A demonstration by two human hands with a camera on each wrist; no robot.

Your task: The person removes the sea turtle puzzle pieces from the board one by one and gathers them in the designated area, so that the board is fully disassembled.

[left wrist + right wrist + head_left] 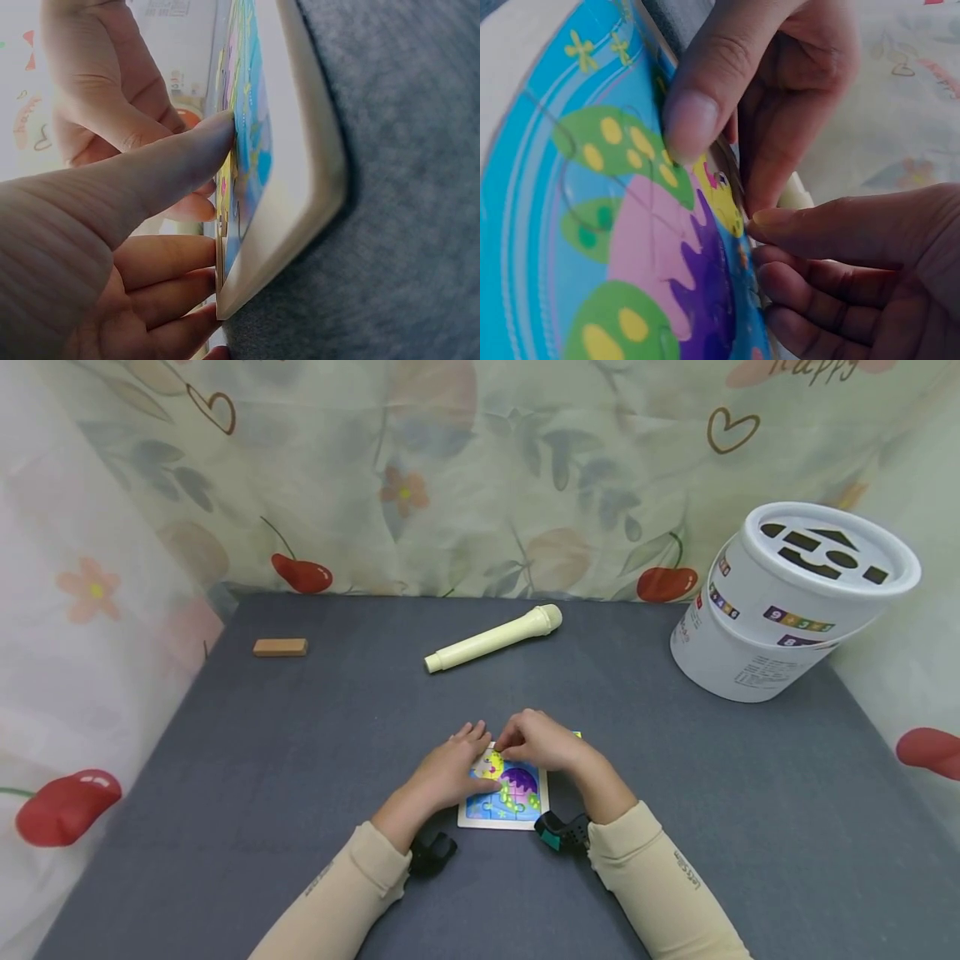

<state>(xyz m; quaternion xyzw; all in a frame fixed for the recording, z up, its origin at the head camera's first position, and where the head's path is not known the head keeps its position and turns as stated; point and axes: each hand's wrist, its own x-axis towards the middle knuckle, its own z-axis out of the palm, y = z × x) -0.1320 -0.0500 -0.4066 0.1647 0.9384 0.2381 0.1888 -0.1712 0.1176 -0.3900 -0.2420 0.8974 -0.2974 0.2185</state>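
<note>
A jigsaw puzzle (504, 814) with a white frame lies on the table, its picture showing a purple, green and yellow cartoon animal on blue. My left hand (444, 772) rests across its left side, fingers stretched out at the frame's edge. The left thumb (214, 146) presses on the picture's green part. At the upper left of the puzzle, my right hand (546, 743) bends over with curled fingers and pinches a yellow puzzle piece (718, 196) between thumb and index fingertip. The right fingers partly hide the puzzle's top edge.
Behind the hands lies a cream toy microphone (491, 639). A small wooden block (281, 647) is at the back left. A white lidded bucket (787, 602) with shaped holes stands at the back right. A floral curtain (465, 485) hangs along the table's back edge.
</note>
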